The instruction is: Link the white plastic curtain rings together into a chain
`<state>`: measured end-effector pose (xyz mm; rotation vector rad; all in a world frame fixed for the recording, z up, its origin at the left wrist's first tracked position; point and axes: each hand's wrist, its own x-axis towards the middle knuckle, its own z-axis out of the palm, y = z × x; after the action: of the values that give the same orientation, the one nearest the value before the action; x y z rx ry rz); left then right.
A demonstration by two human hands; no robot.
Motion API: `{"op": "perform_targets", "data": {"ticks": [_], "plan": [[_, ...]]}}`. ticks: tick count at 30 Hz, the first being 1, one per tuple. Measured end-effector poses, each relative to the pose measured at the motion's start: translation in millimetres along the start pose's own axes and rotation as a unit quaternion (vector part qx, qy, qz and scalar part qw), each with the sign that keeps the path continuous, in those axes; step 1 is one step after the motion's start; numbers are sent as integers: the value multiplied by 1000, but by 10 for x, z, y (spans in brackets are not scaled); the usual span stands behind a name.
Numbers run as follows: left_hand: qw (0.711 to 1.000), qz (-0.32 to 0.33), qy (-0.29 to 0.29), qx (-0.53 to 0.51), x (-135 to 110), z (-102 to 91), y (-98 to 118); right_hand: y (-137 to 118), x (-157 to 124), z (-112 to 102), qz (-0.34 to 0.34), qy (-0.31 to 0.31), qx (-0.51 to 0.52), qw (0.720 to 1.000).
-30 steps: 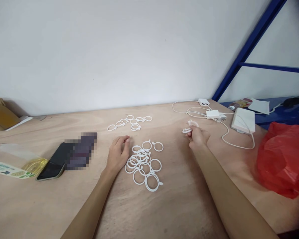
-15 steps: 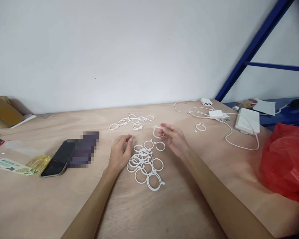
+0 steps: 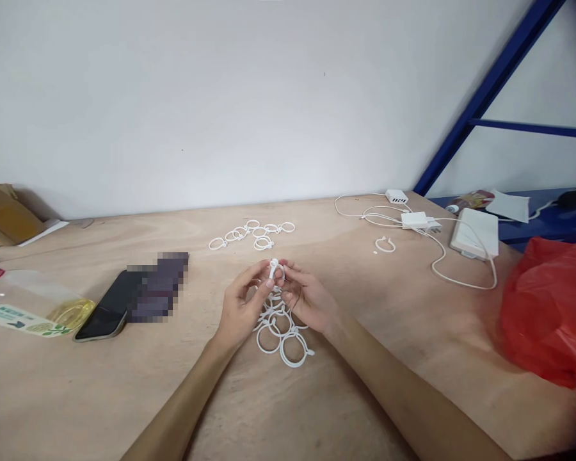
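Between my two hands is a white plastic ring (image 3: 272, 270) with a small knob at its top, raised above the table. My left hand (image 3: 242, 304) pinches it from the left with thumb and fingers. From the right, my right hand (image 3: 310, 294) grips the same ring, its fingers partly hiding it. Below my hands lies a pile of similar white rings (image 3: 269, 351), its upper part covered by my fingers. Farther back rests a looser group of white rings (image 3: 240, 233). One separate ring, open at a gap (image 3: 385, 250), lies to the right with a tiny white bit beside it.
On the left are a phone (image 3: 103, 307), a plastic packet (image 3: 24, 317) and a cardboard box (image 3: 9, 214). White chargers (image 3: 414, 220) with cables, a white box (image 3: 475, 234) and a red plastic bag (image 3: 552, 314) stand at the right. A wall rises behind the wooden table (image 3: 100, 397).
My right hand has moved left and down with the ring, bringing it to my left hand. My left hand has shifted slightly right and now holds the ring too.
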<state>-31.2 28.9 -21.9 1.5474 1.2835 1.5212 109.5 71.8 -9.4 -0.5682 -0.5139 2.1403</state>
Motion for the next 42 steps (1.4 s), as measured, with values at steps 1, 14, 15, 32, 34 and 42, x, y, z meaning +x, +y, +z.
{"op": "perform_targets", "data": {"ticks": [1, 14, 15, 32, 34, 42], "plan": [[999, -22, -4, -30, -5, 14, 18, 19, -1, 3, -1, -4, -10, 1000], [999, -52, -6, -17, 10, -31, 30, 103, -76, 113, -88, 5, -279, 956], [998, -59, 2, -17, 5, -28, 5, 125, -81, 122, -90, 5, -295, 951], [997, -26, -23, 74, -51, -9, 18, 166, -4, 36, -225, 86, -383, 892], [996, -19, -25, 87, -63, 0, 26, 169, -19, 41, -245, 86, -393, 882], [995, -11, -60, 77, -87, 45, 84, 170, -63, 25, -285, 65, -431, 854]]}}
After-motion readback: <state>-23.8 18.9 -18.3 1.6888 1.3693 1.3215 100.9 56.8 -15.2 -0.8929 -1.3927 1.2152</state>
